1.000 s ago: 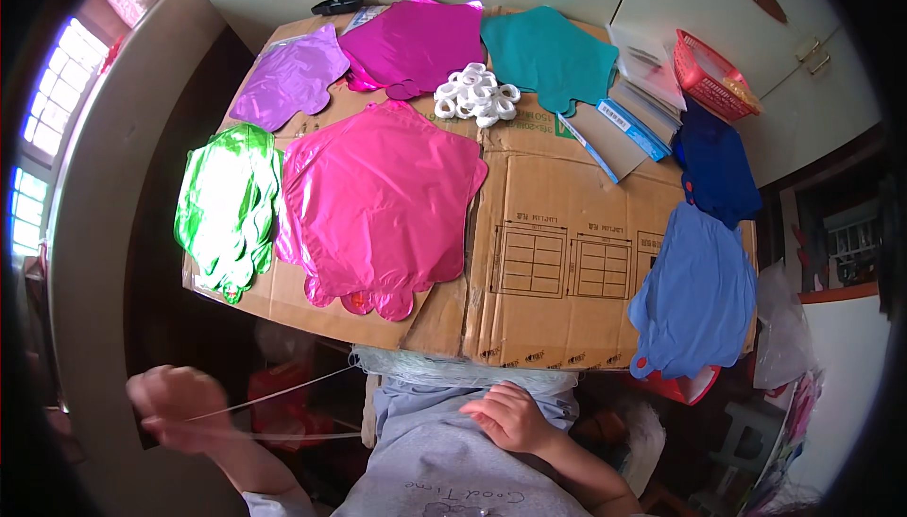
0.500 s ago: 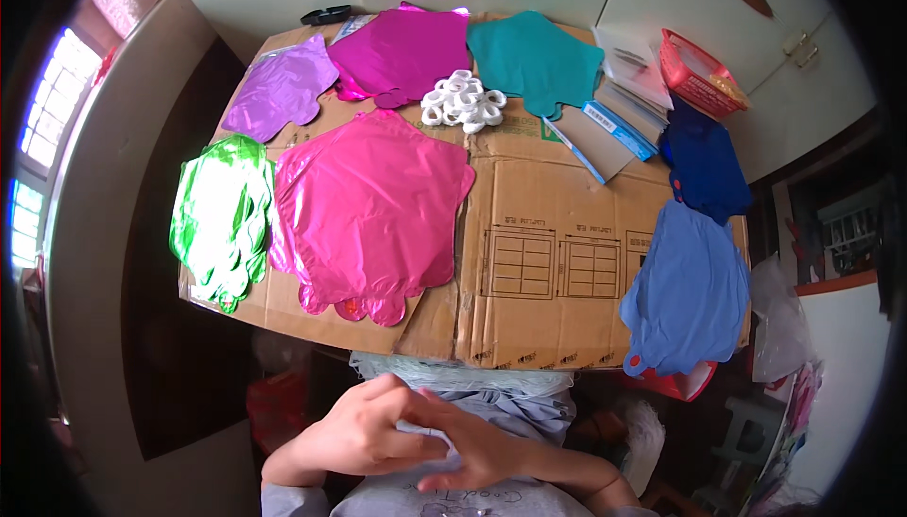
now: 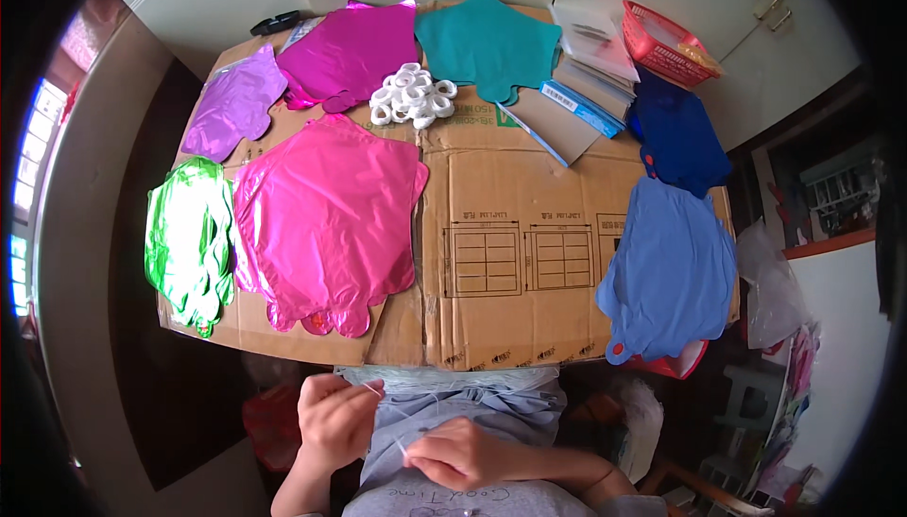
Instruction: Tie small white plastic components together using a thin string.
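Over my lap, just below the table's near edge, my left hand [image 3: 335,421] pinches a thin white string [image 3: 401,445]. My right hand [image 3: 455,456] is closed on the string as well, a little lower and to the right, with a short end showing at its fingertips. Between the two hands the strand is slack and hard to follow. A bundle of pale strings [image 3: 444,380] lies across my lap under the table edge. Nearest on the tabletop is a stack of flat pink foil balloons [image 3: 326,224], their rounded tabs toward me.
Cardboard [image 3: 510,328] covers the table. Around it lie green [image 3: 189,243], lilac [image 3: 234,106], magenta [image 3: 350,54], teal [image 3: 487,44], navy [image 3: 680,134] and light blue [image 3: 669,267] flat balloons. White ribbon rings [image 3: 413,96], a blue-edged box [image 3: 581,106] and a red basket [image 3: 666,49] are at the back.
My hands, close together before, have moved apart, the left one to the left and the right one slightly down. String now shows at both hands. The view has shifted slightly.
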Demonstrator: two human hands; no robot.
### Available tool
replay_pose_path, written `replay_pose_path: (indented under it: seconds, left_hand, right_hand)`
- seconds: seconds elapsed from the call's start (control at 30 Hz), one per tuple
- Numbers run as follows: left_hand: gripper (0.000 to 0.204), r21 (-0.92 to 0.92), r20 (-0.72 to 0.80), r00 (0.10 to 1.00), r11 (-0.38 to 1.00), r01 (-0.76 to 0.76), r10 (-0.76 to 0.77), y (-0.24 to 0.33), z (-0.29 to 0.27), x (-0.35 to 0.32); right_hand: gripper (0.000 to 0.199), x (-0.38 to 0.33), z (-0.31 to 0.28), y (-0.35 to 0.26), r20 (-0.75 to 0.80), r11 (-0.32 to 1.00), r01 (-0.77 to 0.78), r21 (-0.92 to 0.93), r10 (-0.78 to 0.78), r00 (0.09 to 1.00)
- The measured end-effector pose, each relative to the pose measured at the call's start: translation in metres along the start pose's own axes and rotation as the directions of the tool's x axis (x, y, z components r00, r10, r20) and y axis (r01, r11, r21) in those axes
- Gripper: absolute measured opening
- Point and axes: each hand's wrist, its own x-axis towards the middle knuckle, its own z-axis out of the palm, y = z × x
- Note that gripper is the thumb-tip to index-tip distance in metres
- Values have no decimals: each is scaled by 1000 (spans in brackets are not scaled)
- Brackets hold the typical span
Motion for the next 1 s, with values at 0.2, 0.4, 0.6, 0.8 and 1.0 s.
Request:
replay_pose_path:
  seconds: [0.2, 0.4, 0.6, 0.8, 1.0]
  left_hand:
    - [10, -816, 205, 979, 553, 167, 8, -1, -2, -5]
    - [16, -83, 171, 979, 992, -95, 108, -1, -13, 7]
    - [19, -62, -95, 995, 998, -8, 2, -2, -19, -1]
    - [2, -462, 189, 979, 887, 21, 75, -8, -28, -4]
    - [17, -455, -269, 886, 861, 229, -378, -6, -23, -15]
  right_hand:
    - [10, 10, -2, 15, -135, 973, -154, -175, 131, 982]
    - [8, 22, -5, -4, -122, 1000, 24, -9, -25, 992]
    - [8, 21, 17, 11, -21, 999, 4, -49, -5, 1000]
    - [7, 33, 10, 23, -150, 989, -134, 66, 143, 978]
    - [4, 30, 30, 26, -44, 1000, 1, 20, 0, 999]
